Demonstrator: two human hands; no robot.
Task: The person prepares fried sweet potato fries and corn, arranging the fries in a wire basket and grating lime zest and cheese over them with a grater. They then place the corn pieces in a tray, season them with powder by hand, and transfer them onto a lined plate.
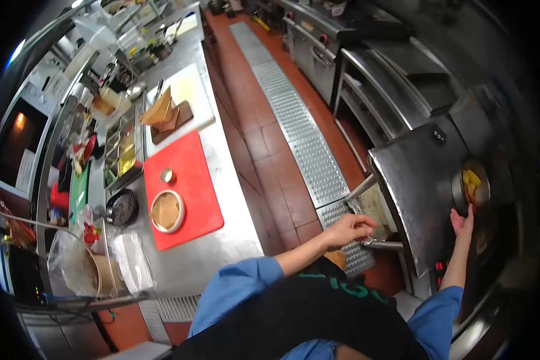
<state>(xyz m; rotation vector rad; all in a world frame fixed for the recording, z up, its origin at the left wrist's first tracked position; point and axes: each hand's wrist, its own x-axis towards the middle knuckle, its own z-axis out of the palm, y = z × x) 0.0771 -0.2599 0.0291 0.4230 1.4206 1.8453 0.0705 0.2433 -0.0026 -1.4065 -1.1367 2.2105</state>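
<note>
My right hand (462,222) is at the near edge of a round metal pan (485,191) with yellow food (471,183) in it, on the dark stove at the right. Its fingers reach up to the pan's rim; whether they grip it is unclear. My left hand (349,230) hangs over the gap between counter and stove, its fingers curled, and what they hold, if anything, is too small to tell. On the red board (201,207) at the left sit a white bowl (180,223) with brown contents and a small cup (167,175).
A white board (203,96) with a brown block and a wooden-looking stand (173,123) lies farther along the steel counter (237,234). Food containers (126,150), a black pan (122,207) and a microwave (19,141) line the left. Metal floor grating (288,114) runs between counter and stove.
</note>
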